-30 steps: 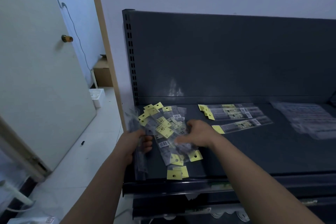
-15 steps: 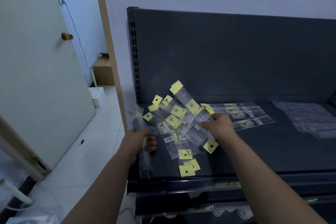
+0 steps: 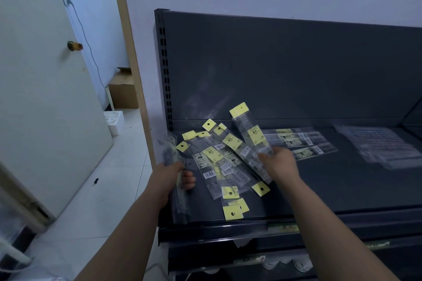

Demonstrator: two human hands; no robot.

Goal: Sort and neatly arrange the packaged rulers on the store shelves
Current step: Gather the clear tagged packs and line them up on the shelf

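Your L hand is curled round a slim bundle of rulers, held on edge at the shelf's left end; your R hand pinches a ruler pack near its middle, yellow header tilted up toward the back panel; one pack or two, can't tell. The loose pile lies fanned on the shelf btw your hands; the tidy row lies just right of the R hand. To do this well: pull the pack clear of the pile before carrying; turn it to match the row's direction; lay it flush alongside, not across. Clear packs sit farther right; leave them be. Vs 1 s ago: R hand was down on the pile, now it's raised and further right w/ the pack lifted; L hand's grip unchanged; row untouched.
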